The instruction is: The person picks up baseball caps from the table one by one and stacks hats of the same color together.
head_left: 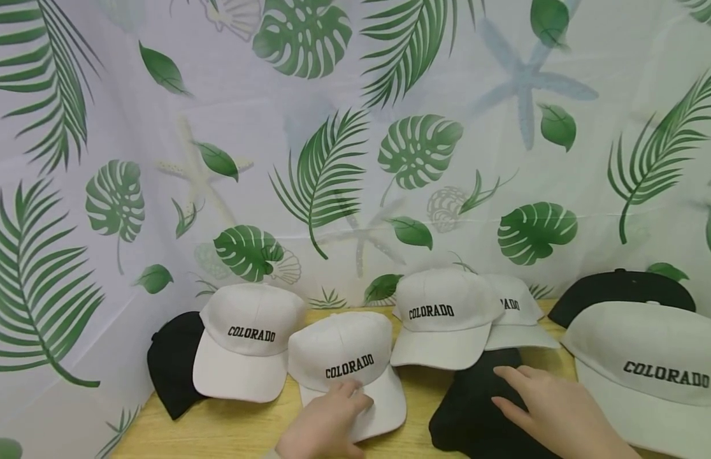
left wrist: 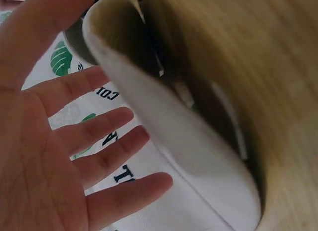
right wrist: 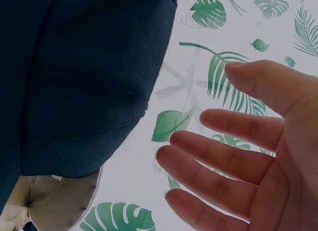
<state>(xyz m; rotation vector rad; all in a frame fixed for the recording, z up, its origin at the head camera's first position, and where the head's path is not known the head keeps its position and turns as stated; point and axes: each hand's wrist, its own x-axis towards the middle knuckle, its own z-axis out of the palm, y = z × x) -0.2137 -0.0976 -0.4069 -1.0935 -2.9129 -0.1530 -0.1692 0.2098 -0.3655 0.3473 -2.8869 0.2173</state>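
My left hand (head_left: 327, 421) is over the brim of a white cap (head_left: 344, 347) with dark COLORADO lettering. In the left wrist view its fingers (left wrist: 119, 198) are spread and nearly straight at the cap's front; whether they touch it I cannot tell. My right hand (head_left: 553, 408) hovers beside a black cap (head_left: 467, 408) in the foreground, which lies below another white COLORADO cap (head_left: 441, 350). In the right wrist view, the right fingers (right wrist: 218, 156) are extended and apart from the dark cap (right wrist: 89, 82).
More white caps stand at the left (head_left: 246, 366), behind the middle cap (head_left: 518, 306) and at the right (head_left: 648, 344). Black caps sit behind at left (head_left: 172, 363) and right (head_left: 625, 287). A leaf-print cloth (head_left: 344, 83) hangs behind the wooden tabletop (head_left: 201, 433).
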